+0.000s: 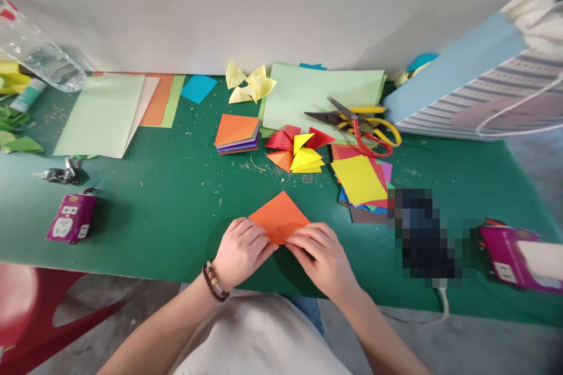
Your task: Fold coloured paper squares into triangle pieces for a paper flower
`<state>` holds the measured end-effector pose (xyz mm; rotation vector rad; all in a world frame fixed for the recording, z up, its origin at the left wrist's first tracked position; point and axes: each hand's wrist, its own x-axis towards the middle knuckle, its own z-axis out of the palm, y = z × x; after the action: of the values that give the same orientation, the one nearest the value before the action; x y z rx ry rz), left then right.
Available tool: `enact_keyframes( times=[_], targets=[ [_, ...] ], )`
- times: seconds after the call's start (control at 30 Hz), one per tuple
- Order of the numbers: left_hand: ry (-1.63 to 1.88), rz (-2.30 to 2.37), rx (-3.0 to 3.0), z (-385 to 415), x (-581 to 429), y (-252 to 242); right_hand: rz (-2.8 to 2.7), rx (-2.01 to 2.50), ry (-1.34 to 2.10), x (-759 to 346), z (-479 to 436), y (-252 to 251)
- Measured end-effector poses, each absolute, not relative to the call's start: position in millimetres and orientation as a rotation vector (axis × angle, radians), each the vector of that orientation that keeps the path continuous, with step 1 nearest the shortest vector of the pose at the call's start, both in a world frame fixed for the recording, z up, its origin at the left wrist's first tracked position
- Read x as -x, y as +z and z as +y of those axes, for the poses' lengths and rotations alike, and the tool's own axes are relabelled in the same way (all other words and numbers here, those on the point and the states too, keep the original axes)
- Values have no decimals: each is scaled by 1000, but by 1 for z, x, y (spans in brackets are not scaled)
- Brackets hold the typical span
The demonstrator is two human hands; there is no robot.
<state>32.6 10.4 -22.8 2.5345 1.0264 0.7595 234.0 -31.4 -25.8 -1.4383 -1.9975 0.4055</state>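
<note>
L hand (241, 252) & R hand (319, 258) both at the near edge of the bench (176, 234), close together, fingers curled & pressing down on an orange paper square (278, 217). Square sits as a diamond, top corner pointing away, lower part under the fingers. Both hands look closed on it, L from the left, R from the right, w/ the fingertips nearly meeting at its lower edge. Thumbs mostly hidden, so exact pinch can't be told. Also can't tell if the sheet is flat or already folded underneath. Brown bead bracelet (214, 281) on L wrist.

Straight ahead of the hands: stack of coloured squares, orange on top (236, 133), & just right of it a cluster of folded red, yellow & orange paper pieces (299, 152). Ahead & to the R: loose pile of squares, yellow on top (358, 179), then red/yellow-handled scissors (367, 140) lying on a pale green sheet (323, 99). Far L of the hands: purple box (73, 218). Further ahead on that side: another pale green sheet (101, 114) & plastic bottle (41, 53). Right of R hand: dark pixelated object (420, 234), too blurred to tell, then a second purple box (505, 258).
</note>
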Motion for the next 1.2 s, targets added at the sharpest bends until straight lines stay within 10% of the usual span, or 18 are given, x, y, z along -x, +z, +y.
enact_keyframes(
  times=[1.2],
  targets=[
    [668, 982, -2438, 9, -27, -26, -1957, 1830, 539, -227, -27, -24]
  ],
)
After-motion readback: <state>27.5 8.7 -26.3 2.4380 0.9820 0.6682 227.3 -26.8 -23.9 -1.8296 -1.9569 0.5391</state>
